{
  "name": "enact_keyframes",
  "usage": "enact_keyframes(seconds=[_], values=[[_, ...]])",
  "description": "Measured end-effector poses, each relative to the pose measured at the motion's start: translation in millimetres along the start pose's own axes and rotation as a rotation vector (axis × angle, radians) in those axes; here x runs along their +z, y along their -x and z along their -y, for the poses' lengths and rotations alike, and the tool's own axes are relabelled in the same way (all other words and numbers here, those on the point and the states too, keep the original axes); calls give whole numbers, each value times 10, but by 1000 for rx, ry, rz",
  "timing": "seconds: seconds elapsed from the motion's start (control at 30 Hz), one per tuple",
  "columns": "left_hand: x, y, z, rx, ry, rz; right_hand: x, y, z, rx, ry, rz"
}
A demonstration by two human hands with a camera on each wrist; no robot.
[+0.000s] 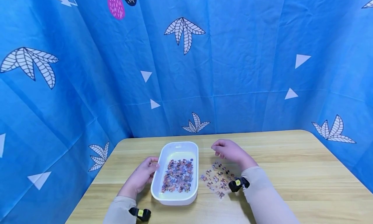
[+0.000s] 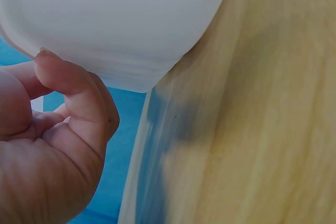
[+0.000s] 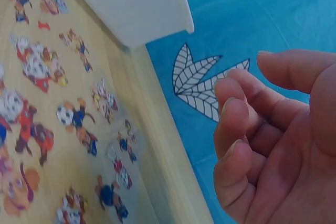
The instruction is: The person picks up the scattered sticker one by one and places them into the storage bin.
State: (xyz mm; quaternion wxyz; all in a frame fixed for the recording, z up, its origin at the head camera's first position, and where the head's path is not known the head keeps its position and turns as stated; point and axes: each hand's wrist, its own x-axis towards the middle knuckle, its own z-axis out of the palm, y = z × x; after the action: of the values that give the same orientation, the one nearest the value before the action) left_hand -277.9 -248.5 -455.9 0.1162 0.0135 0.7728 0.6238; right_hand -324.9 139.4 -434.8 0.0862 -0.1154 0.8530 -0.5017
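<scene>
My left hand [image 1: 143,173] grips the left rim of a white plastic tub [image 1: 155,185], its thumb at the edge. In the left wrist view curled fingers [image 2: 79,90] meet the tub's rim. A layer of small colourful stickers [image 1: 178,175] covers the tub's floor. To the right of the tub, cartoon-dog stickers [image 3: 34,66] lie scattered on the table. My right hand [image 1: 230,150] hovers just beyond them, its fingers loosely bent. In the right wrist view the thumb stands apart from the fingertips, with nothing between them.
The light wooden table [image 1: 303,172] has a rounded far edge. Behind it and along both sides hangs a blue curtain [image 1: 242,62] with white leaf and triangle prints. Black wrist cameras [image 1: 239,184] are strapped over both sleeves.
</scene>
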Motion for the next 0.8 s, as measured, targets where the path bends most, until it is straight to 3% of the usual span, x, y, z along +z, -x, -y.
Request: enact_keyframes(seconds=[0.43,0.8], values=[[1,12,-2,4,7,5,-67,15,-150,-10,-51,6],[-2,3,5,-7,-2,4,-51,23,-220,27,-69,29]])
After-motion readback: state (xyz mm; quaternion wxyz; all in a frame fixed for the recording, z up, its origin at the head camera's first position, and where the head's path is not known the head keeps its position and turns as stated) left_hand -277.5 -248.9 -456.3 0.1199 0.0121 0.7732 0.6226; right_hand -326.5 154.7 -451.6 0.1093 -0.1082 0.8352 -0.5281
